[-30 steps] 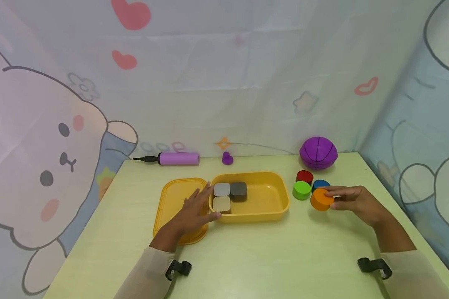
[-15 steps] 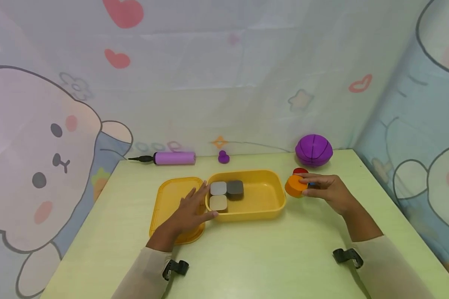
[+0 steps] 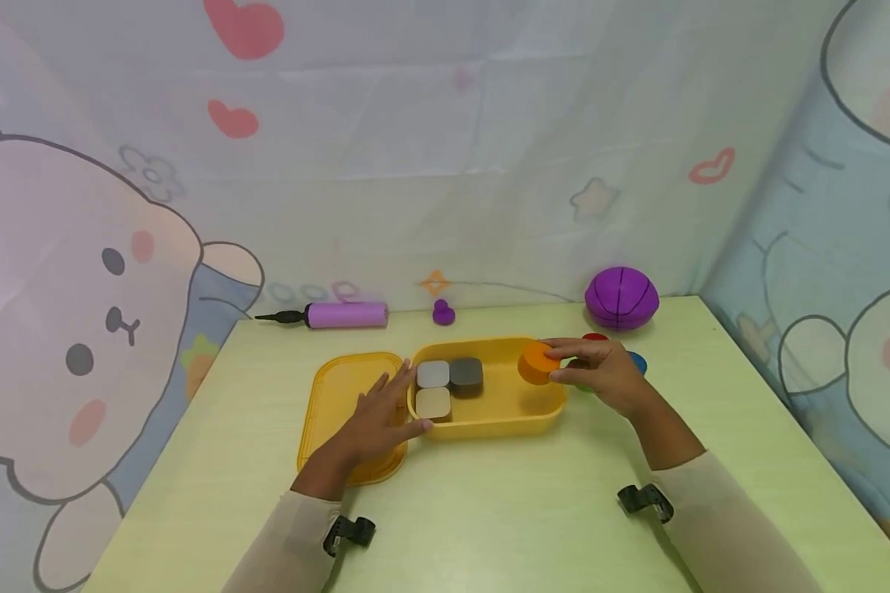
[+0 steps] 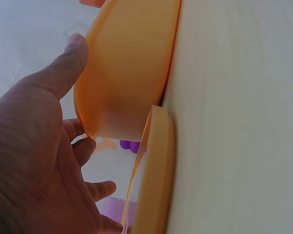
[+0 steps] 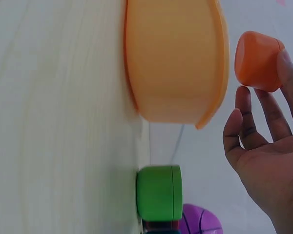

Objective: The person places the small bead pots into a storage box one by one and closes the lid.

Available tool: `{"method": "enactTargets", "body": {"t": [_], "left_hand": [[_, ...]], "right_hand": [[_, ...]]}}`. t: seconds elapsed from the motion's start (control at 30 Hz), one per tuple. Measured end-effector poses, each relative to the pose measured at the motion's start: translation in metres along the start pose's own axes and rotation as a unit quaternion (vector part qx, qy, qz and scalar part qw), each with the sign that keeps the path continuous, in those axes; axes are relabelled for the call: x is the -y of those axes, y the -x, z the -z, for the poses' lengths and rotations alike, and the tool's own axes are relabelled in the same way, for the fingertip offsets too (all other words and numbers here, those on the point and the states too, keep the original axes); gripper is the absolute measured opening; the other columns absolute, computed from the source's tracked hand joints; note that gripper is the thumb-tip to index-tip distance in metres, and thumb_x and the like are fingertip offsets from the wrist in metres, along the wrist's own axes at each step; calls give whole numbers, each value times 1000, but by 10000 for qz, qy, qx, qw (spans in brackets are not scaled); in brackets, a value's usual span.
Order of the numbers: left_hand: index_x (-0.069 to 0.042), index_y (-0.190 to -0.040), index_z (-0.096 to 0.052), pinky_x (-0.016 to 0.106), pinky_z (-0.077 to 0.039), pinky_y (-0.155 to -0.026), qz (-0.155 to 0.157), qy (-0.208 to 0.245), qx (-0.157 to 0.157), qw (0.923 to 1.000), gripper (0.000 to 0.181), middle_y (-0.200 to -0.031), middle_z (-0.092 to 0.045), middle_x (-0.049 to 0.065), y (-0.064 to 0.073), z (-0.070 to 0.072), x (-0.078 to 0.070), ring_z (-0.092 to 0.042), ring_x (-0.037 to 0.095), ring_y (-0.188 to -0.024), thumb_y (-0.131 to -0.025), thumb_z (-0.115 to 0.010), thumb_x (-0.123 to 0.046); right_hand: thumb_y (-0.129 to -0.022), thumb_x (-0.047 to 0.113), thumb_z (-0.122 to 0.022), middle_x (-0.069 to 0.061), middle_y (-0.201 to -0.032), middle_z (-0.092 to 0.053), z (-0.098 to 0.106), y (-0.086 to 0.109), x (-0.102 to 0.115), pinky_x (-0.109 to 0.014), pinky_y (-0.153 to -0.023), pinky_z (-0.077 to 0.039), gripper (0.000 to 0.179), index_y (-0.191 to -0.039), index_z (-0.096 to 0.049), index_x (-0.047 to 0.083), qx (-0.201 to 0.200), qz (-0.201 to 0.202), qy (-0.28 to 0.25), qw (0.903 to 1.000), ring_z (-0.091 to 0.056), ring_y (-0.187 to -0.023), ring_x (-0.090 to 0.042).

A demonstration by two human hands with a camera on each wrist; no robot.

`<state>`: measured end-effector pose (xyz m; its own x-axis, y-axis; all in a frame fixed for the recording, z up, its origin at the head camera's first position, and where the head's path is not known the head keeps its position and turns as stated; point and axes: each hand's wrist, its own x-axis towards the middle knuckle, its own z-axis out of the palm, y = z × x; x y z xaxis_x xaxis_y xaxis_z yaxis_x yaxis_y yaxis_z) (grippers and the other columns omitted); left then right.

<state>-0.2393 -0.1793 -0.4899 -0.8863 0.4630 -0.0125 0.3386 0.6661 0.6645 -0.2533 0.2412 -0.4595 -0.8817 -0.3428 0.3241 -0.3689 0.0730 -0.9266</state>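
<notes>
My right hand [image 3: 608, 375] pinches a small orange round container [image 3: 536, 365] between thumb and fingers. In the head view it is over the right part of a yellow box [image 3: 500, 429]; the right wrist view shows it above the rim, apart from the box. My left hand [image 3: 374, 422], fingers spread, touches the box's left end, its thumb at the rim in the left wrist view. Inside the box, at its left, sit a light grey piece [image 3: 433, 373], a dark grey piece [image 3: 466, 375] and a beige piece [image 3: 433, 403].
A yellow lid [image 3: 334, 403] lies left of the box, partly under my left hand. Right of the box are green [image 5: 158, 193], red [image 3: 595, 337] and blue [image 3: 639, 362] round containers, partly hidden. Behind stand a purple ball [image 3: 621, 298], a purple pump [image 3: 347, 315] and a small purple object [image 3: 442, 313].
My right hand has carried the orange container leftward, from beside the green and blue containers to over the box. My left hand has stayed at the box's left end.
</notes>
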Motion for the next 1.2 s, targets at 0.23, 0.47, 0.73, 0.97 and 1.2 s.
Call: {"method": "enactTargets", "body": {"t": [0.23,0.47,0.73,0.97,1.2], "left_hand": [[-33,-178,-10,85,9,-126,33,10,7,10000,100,-186,0,-8,-3,-3,0,2,43,-173,-103,-69,-61],[-35,-178,-8,84,8,-127,30,-26,52,10000,100,-186,1,-9,-3,-3,0,3,43,-173,-102,-66,-65],[-32,-178,-10,87,8,-125,-22,39,-4,10000,100,-187,-2,-4,-1,1,-1,2,45,-172,-103,-69,-61],[-33,-178,-10,87,8,-124,-46,-19,-32,10000,99,-186,-1,-5,-2,0,1,1,45,-172,-103,-69,-60],[-33,-178,-9,87,10,-124,-13,17,33,10000,99,-187,0,-6,-2,1,1,3,45,-172,-104,-68,-60]], "right_hand": [[-96,4,-82,-21,-148,-70,-17,-6,1,-22,-93,-64,35,-130,-77,-4,-101,-364,402,9985,-72,-120,1],[-95,3,-83,-23,-142,-73,-30,-10,-1,-22,-90,-64,36,-131,-79,0,-19,-304,809,9963,-75,-107,-7],[-95,9,-85,-19,-136,-77,-51,-22,2,-22,-90,-62,37,-131,-80,3,122,-349,1382,9897,-77,-111,-30],[-93,10,-88,-18,-133,-78,-64,-29,0,-31,-94,-67,37,-129,-80,2,294,-348,1572,9865,-78,-110,-32],[-92,10,-89,-15,-131,-79,-73,-31,-1,-32,-93,-67,37,-128,-81,4,429,-653,1608,9839,-78,-109,-29]]}}
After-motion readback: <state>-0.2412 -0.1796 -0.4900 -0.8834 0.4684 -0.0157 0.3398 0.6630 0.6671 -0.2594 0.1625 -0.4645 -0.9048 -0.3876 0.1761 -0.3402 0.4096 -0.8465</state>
